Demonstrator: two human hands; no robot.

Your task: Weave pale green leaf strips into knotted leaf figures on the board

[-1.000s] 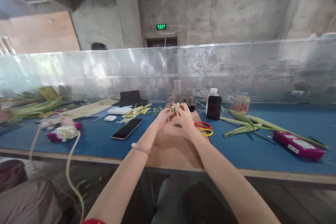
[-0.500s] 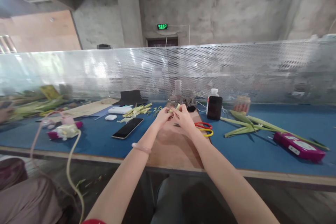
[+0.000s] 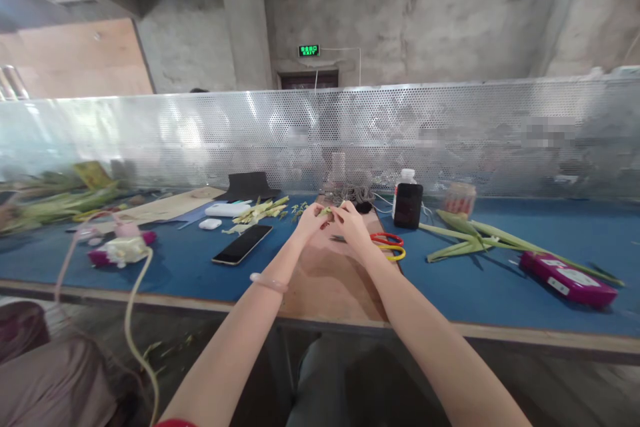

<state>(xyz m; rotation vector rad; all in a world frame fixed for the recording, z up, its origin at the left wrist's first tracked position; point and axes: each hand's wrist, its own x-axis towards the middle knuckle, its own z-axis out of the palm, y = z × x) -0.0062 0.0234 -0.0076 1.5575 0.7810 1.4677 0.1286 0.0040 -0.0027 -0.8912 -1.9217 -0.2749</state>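
Over the brown board (image 3: 335, 280), my left hand (image 3: 311, 223) and my right hand (image 3: 351, 220) meet with their fingers pinched around a small pale-green leaf piece (image 3: 326, 211). Most of it is hidden by the fingers. Just below my right hand lies a pair of scissors (image 3: 393, 252) with red and yellow handles; its blades are partly covered by that hand. To the left of my left hand rests a pile of cut pale-green leaf strips (image 3: 263, 211), with small green bits (image 3: 299, 210) scattered beside it.
A dark phone (image 3: 243, 245) lies left on the blue table (image 3: 200, 280). A second phone (image 3: 409, 205) leans against a white bottle (image 3: 407, 177). Right are long green leaves (image 3: 463, 237), a jar (image 3: 460, 199) and a purple box (image 3: 567, 279). A perforated metal screen (image 3: 225, 133) stands behind.
The pale-green tip that stuck up between my hands is lower now and shows less. My right fingers have shifted slightly; both hands stay together in the same place.
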